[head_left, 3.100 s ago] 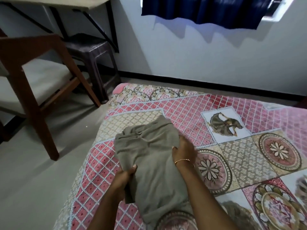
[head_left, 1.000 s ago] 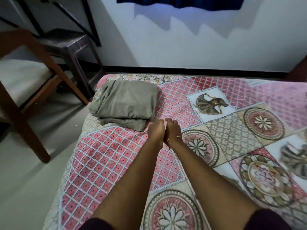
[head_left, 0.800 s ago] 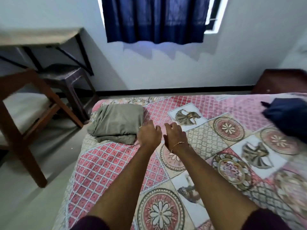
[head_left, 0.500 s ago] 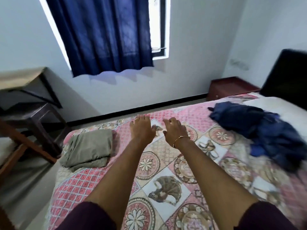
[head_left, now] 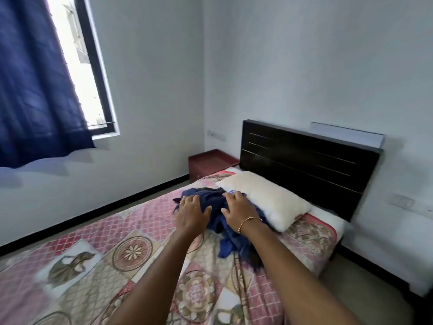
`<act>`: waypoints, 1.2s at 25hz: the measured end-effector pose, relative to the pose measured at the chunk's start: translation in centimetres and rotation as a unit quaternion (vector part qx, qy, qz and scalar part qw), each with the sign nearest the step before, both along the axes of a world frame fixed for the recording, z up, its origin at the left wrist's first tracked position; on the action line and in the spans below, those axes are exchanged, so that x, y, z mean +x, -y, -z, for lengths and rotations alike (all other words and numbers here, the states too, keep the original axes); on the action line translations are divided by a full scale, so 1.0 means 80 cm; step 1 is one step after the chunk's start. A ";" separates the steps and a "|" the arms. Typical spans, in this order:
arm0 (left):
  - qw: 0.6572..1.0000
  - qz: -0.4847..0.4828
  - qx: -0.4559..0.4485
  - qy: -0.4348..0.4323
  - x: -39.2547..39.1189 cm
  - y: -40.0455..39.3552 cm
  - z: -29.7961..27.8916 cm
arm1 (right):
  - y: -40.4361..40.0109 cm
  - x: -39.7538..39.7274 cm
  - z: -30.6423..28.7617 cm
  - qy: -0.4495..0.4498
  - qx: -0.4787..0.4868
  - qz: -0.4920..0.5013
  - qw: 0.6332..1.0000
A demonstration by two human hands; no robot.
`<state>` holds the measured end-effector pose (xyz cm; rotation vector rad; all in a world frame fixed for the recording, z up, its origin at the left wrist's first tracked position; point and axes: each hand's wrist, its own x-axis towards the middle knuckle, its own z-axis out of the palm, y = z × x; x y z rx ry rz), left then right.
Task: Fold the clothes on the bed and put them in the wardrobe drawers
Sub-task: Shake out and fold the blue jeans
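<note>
Head view: crumpled dark blue garment (head_left: 216, 207) in a heap on the pink patterned bedspread (head_left: 131, 231), touching the cream pillow (head_left: 264, 198) below the dark wooden headboard (head_left: 304, 158). Left hand (head_left: 191, 213) flat on the heap's left edge, fingers straight and spread. Right hand (head_left: 236, 207) on top of the heap, fingers slightly bent; grip on fabric cannot be told.
</note>
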<state>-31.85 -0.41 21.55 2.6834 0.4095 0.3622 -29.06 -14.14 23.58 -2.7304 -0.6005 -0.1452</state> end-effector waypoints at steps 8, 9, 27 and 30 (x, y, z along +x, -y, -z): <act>0.998 0.047 0.012 -0.030 0.142 0.101 0.031 | 0.122 0.152 0.044 -0.058 -0.003 0.072 0.996; 0.998 0.033 -0.006 -0.043 0.162 0.102 0.045 | 0.131 0.175 0.060 -0.077 -0.004 0.078 0.994; 0.939 -0.068 -0.076 -0.327 0.421 0.117 0.282 | 0.113 0.488 0.333 -0.393 -0.064 0.034 0.917; 0.926 -0.100 -0.065 -0.358 0.444 0.116 0.307 | 0.101 0.513 0.369 -0.520 0.027 0.090 0.849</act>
